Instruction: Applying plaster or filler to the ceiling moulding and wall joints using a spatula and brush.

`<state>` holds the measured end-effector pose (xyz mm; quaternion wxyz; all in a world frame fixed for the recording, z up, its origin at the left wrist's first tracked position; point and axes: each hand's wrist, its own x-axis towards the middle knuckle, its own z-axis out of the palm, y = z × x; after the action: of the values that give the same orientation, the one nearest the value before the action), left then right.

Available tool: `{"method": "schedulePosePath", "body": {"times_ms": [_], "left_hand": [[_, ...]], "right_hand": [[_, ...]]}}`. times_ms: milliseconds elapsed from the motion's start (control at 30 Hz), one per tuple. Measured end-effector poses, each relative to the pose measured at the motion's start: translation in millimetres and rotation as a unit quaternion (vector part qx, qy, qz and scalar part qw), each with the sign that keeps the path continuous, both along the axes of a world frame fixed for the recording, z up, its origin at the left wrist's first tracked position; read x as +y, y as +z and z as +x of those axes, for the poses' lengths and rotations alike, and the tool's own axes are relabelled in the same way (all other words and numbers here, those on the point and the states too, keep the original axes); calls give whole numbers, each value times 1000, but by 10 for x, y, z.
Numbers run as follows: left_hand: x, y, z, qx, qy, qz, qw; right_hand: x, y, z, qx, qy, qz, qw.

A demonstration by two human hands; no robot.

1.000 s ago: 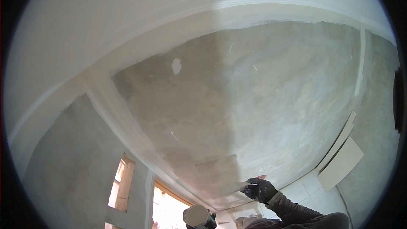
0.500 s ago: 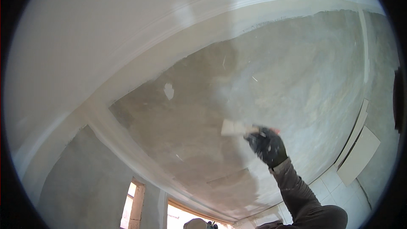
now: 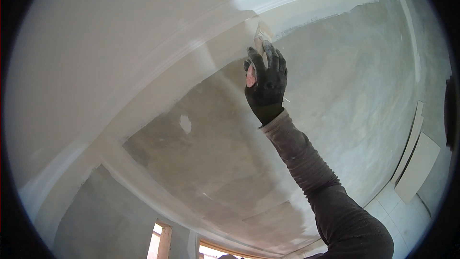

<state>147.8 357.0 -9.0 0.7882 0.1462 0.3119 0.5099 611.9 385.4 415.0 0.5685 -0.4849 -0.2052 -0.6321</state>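
High on the grey wall, I see the putty knife clamped in the right grip.
Left to right: the pale band, the reddish handle inside the grip, the blade jutting above it. Half a second ago, both were lower, blade pointing left.

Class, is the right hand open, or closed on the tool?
Closed: the right hand grips the tool; its pale end shows above the hand, its reddish part at the left.
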Motion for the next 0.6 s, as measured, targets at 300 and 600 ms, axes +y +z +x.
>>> {"method": "schedulePosePath", "body": {"times_ms": [300, 600], "left_hand": [[117, 24, 115, 28, -7, 11, 1000], [205, 19, 218, 45, -20, 23, 999]], "right_hand": [[249, 164, 361, 11, 2, -54, 998], [268, 231, 370, 41, -2, -60, 997]]}}
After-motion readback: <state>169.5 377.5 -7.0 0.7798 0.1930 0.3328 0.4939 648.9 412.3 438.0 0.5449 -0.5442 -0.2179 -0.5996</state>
